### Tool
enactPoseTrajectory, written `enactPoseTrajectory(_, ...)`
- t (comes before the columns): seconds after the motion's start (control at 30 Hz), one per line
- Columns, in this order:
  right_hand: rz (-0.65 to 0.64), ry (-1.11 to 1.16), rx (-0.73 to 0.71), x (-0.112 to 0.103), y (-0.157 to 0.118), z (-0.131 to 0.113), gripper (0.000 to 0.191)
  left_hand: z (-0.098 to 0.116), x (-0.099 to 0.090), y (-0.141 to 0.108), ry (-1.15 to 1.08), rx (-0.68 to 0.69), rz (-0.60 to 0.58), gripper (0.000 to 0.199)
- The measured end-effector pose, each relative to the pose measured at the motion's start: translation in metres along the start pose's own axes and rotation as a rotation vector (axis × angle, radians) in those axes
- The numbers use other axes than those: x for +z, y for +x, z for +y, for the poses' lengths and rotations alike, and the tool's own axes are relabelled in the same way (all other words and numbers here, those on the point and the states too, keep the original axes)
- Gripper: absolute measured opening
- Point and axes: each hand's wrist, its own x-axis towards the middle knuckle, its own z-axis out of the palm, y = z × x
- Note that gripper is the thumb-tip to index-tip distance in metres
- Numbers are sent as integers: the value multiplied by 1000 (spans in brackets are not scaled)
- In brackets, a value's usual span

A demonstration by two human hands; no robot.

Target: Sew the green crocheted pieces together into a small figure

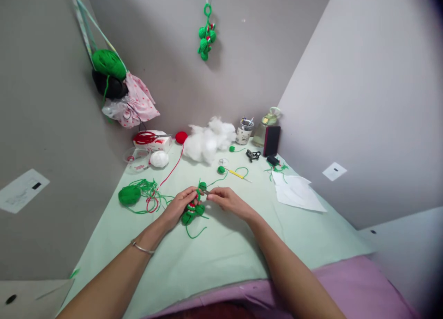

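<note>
My left hand [185, 203] is closed around a green, red and white crochet piece [191, 207] with several small green balls hanging from it. Loose green yarn tails trail from the piece onto the table. Pinched in my right hand [223, 198] is a thin, greyish metal tool [206, 192], too small to name; its tip meets the green ball at the top of the piece. A yellow-handled crochet hook [236, 173] lies just beyond my hands, beside a small green ball [221, 170] with a yarn tail.
On the left are a green yarn ball [129, 195] with tangled strands, a white yarn ball [159, 159] and red scissors [145, 137] on a box. White stuffing [209, 141] sits at the back. White paper [297, 192] and a dark upright phone-like object [272, 141] are on the right.
</note>
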Motion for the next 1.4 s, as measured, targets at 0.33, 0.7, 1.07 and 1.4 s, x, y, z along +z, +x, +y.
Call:
enactPoseTrajectory(0.33,-22,117,53,4,0,-4,41,4,-1,-1,74,-64,-6,31)
enactPoseTrajectory(0.7,-4,129,93,7,4,-4,40,7,0,-2,140,-100,-8,33)
enactPoseTrajectory(1.07,-60,-246,113,-41,-16,-12,28,8,-11,-1,47,-204,-19,29)
enactPoseTrajectory(1.4,147,-1019,210,-29,32,-14,31,14,-13,0,418,-15,-60,44)
